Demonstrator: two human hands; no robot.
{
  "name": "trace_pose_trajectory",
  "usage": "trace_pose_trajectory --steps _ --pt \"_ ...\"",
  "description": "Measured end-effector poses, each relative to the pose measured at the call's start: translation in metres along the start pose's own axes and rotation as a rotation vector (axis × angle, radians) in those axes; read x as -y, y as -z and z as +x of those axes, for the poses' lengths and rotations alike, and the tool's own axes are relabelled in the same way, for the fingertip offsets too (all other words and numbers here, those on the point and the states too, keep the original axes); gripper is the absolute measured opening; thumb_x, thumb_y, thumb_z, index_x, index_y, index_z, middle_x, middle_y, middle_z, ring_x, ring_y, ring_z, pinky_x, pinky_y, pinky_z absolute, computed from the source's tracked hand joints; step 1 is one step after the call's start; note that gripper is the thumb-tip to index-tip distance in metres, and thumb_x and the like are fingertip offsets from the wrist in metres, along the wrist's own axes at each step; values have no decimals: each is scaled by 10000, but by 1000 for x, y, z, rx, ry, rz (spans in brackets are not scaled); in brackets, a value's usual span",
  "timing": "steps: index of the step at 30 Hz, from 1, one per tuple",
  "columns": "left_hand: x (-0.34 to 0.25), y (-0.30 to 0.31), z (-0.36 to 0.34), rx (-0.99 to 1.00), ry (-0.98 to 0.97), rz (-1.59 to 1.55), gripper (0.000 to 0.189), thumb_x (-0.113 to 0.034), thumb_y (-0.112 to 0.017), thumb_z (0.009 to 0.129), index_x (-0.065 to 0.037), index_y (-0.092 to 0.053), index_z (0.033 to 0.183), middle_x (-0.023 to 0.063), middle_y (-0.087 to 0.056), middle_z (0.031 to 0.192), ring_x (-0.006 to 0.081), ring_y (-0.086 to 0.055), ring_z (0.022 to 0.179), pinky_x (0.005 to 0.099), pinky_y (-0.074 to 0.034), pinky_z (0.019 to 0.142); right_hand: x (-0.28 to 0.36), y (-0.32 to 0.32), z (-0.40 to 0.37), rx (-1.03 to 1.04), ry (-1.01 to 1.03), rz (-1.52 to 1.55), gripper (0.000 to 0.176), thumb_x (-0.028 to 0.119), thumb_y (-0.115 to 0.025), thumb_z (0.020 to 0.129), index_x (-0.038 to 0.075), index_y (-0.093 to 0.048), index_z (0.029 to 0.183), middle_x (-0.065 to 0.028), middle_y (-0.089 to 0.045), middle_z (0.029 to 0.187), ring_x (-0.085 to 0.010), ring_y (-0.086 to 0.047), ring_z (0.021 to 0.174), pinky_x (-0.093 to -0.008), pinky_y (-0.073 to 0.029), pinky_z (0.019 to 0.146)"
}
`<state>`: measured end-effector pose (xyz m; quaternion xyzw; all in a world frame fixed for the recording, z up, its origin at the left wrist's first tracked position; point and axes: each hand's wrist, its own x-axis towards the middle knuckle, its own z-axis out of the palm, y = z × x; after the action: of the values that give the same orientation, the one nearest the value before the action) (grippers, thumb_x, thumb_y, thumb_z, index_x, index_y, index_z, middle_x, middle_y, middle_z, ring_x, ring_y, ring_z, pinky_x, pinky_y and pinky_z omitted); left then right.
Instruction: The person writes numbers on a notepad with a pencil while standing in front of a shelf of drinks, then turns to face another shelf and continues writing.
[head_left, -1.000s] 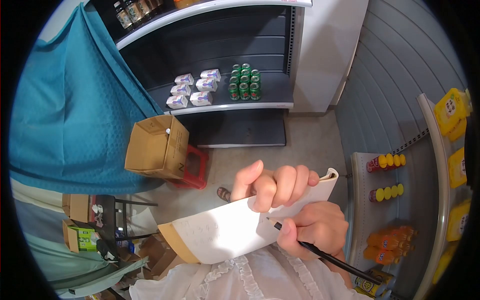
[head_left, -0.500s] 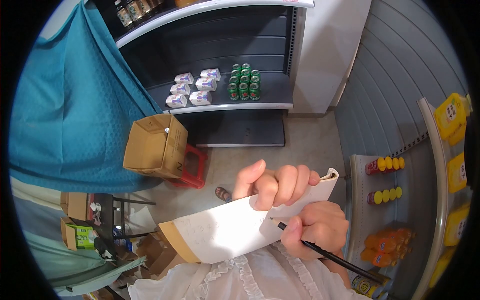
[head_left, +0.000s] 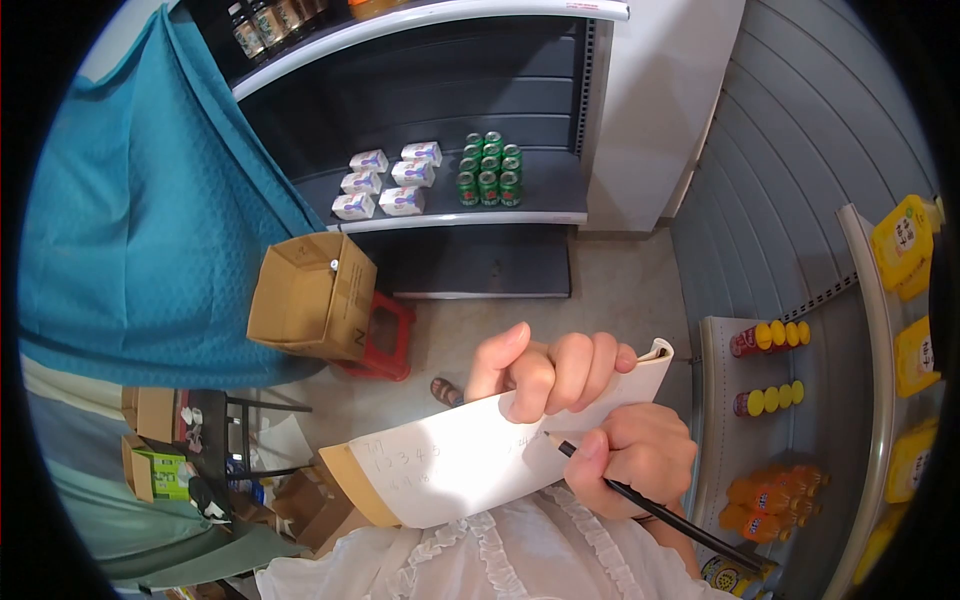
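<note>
A notebook [head_left: 450, 470] with a white page and a tan strip along its left end lies tilted in front of my chest. Faint handwritten numbers show on the page. My left hand [head_left: 550, 372] is closed over the notebook's upper edge, fingers curled onto the page. In my right hand [head_left: 635, 455] a black pencil [head_left: 650, 502] is gripped, its sharpened tip at the page just below my left fingers. The right hand rests against the notebook's lower right part.
Ahead, a dark shelf [head_left: 545, 190] bears green cans [head_left: 489, 185] and white packs [head_left: 402, 200]. A cardboard box [head_left: 300, 300] sits on a red stool [head_left: 390, 345] at left. Right shelves hold orange bottles [head_left: 765, 505] and yellow jugs [head_left: 915, 355]. A teal curtain [head_left: 150, 220] hangs left.
The pencil tip has shifted very slightly along the page, and the view has tilted a little. Both hands keep their grip.
</note>
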<state>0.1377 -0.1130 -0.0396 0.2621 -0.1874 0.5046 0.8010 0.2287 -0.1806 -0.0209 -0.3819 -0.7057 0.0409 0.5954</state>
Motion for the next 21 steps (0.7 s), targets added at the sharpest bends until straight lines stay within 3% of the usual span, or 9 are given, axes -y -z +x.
trace_pose_trajectory --steps 20,21 --pt "3 -3 -1 -47 -27 -51 472 -242 -105 951 -159 -225 502 -27 -298 605 148 -295 658 356 -307 903 4 4 3 -14 -6 -25 283 -52 -670 675 70 -449 547 -40 -488 521 -184 -467 404 -292 -377 388" --pt "1 0 0 -6 -21 -44 472 -242 -105 951 -159 -225 502 -27 -298 605 148 -295 658 356 -307 903 6 9 5 84 -64 -39 273 -36 -677 673 76 -467 540 -39 -495 517 -190 -473 402 -296 -379 388"
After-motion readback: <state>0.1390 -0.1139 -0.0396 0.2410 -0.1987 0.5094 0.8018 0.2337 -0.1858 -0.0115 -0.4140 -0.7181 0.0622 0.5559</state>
